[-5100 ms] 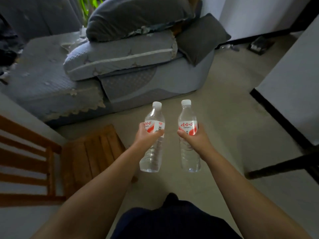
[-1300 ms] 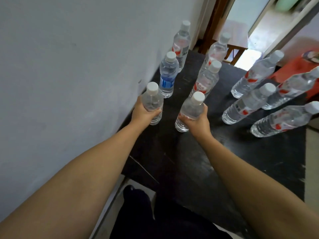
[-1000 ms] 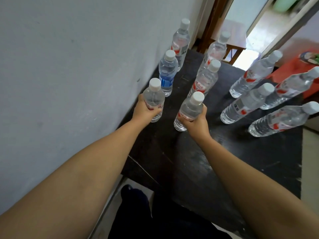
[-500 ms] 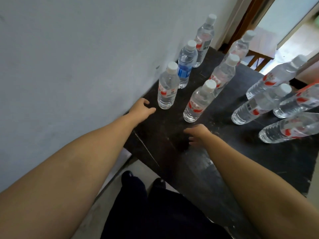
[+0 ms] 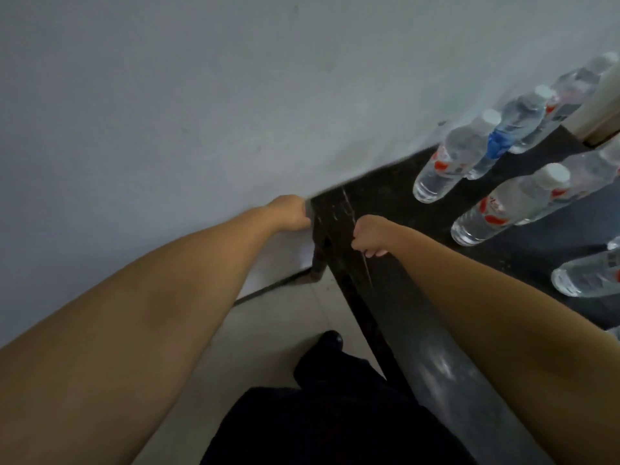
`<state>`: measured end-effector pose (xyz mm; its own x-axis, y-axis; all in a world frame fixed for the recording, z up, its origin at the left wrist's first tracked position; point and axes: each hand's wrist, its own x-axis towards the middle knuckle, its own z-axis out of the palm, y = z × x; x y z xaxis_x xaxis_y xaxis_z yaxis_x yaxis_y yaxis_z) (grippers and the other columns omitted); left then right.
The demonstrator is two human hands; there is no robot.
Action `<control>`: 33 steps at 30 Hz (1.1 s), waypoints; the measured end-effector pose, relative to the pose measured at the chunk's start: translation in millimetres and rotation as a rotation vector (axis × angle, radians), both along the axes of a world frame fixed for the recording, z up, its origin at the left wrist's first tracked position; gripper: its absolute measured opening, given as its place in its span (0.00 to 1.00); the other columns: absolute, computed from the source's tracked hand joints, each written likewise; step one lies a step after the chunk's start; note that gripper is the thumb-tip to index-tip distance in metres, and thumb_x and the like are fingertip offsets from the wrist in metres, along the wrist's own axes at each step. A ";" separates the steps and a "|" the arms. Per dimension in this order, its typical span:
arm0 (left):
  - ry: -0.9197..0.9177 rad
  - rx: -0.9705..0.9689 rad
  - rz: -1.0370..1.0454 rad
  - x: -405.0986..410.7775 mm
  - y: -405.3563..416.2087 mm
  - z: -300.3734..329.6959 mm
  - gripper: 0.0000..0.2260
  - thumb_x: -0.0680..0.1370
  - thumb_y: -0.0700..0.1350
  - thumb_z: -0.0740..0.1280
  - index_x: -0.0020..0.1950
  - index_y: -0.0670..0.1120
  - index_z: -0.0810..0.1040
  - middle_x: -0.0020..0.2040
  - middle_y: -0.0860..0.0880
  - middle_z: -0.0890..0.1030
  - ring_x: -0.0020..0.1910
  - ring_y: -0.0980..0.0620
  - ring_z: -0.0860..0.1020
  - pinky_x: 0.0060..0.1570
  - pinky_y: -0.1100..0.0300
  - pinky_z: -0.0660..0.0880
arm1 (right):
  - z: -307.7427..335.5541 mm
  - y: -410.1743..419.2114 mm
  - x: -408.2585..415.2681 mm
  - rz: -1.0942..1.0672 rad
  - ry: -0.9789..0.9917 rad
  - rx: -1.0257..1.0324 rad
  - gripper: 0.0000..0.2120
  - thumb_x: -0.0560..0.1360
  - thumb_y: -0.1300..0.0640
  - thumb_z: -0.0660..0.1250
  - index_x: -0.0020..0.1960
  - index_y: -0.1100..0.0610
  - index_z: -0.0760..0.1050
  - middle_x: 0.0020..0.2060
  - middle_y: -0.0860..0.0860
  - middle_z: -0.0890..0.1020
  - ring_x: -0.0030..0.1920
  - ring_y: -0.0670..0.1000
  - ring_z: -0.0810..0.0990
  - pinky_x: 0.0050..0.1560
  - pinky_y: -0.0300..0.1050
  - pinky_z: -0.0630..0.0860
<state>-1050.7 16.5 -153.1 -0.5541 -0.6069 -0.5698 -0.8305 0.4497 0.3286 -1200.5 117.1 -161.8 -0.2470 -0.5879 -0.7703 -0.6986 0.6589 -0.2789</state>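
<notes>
Two clear water bottles with white caps and red labels stand on the black table (image 5: 396, 297): one near the wall (image 5: 443, 166), the other to its right (image 5: 503, 203). My right hand (image 5: 370, 236) hovers over the table's near corner, well short of them, with its fingers loosely curled and nothing in them. My left hand (image 5: 288, 213) is beside the table's corner, close to the wall. That corner hides its fingers. The image is motion-blurred.
Several more bottles stand on the table at the right, among them a blue-labelled one (image 5: 503, 139) and one at the right edge (image 5: 587, 276). A pale wall (image 5: 201, 95) runs along the left. Light floor (image 5: 268, 330) and my dark trousers (image 5: 335, 414) are below.
Both hands have let go of the two bottles, which now stand on the table. My hands have pulled back to the table's near corner, and my view has swung left toward the wall.
</notes>
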 end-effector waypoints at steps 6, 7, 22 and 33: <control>-0.033 0.003 0.262 129.1 30.8 1.5 0.15 0.79 0.45 0.63 0.58 0.35 0.77 0.53 0.40 0.77 0.52 0.43 0.76 0.50 0.56 0.72 | 4.1 -22.1 112.0 0.397 0.121 -0.097 0.06 0.75 0.61 0.66 0.50 0.62 0.77 0.45 0.59 0.80 0.41 0.56 0.78 0.41 0.47 0.76; -0.036 0.021 0.291 146.9 40.6 -0.3 0.14 0.79 0.45 0.63 0.56 0.36 0.78 0.51 0.41 0.76 0.50 0.44 0.75 0.49 0.57 0.71 | 3.1 -20.0 128.3 0.446 0.131 -0.094 0.09 0.75 0.61 0.66 0.53 0.63 0.78 0.46 0.59 0.81 0.44 0.57 0.79 0.44 0.48 0.77; -0.075 0.055 1.070 423.6 236.6 -0.3 0.13 0.78 0.43 0.64 0.56 0.35 0.76 0.54 0.38 0.77 0.50 0.46 0.74 0.49 0.56 0.69 | -0.3 34.8 417.3 1.323 0.266 0.015 0.11 0.79 0.58 0.61 0.52 0.66 0.75 0.58 0.61 0.80 0.56 0.59 0.80 0.56 0.48 0.75; -0.088 0.107 1.686 480.9 381.7 -0.3 0.17 0.79 0.45 0.64 0.63 0.36 0.76 0.62 0.39 0.78 0.61 0.41 0.76 0.58 0.54 0.73 | 0.3 106.7 565.5 1.953 0.259 -0.184 0.11 0.77 0.59 0.58 0.39 0.63 0.73 0.39 0.58 0.79 0.31 0.54 0.77 0.41 0.46 0.76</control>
